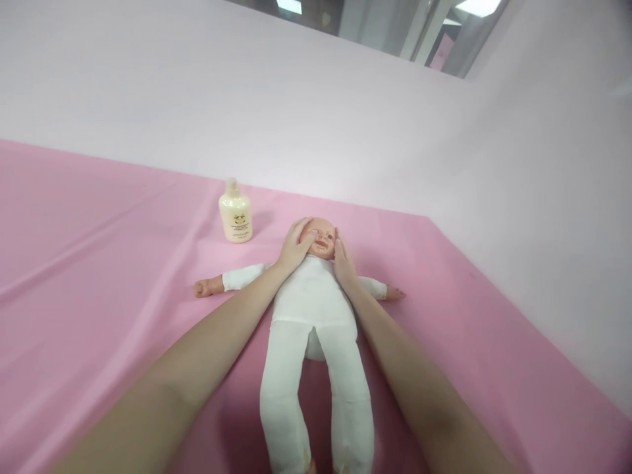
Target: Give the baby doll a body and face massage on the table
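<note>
A baby doll (316, 296) with a white cloth body lies on its back, its arms spread out to both sides. My left hand (297, 243) lies flat along the left side of its head, fingers stretched upward and thumb across the cheek. Against the opposite cheek rests my right hand (344, 257), its fingers extended and close together. Between the two hands the doll's head (323, 230) shows in part; its sides are covered. The doll's feet are cut off at the bottom of the view.
A cream-coloured lotion bottle (236, 214) with a dark printed label stands upright beyond the doll's arm on the left. Pink cloth (123, 263) covers the table, with some creases. White walls (296, 112) rise behind and at the right, with a window (385, 29) above.
</note>
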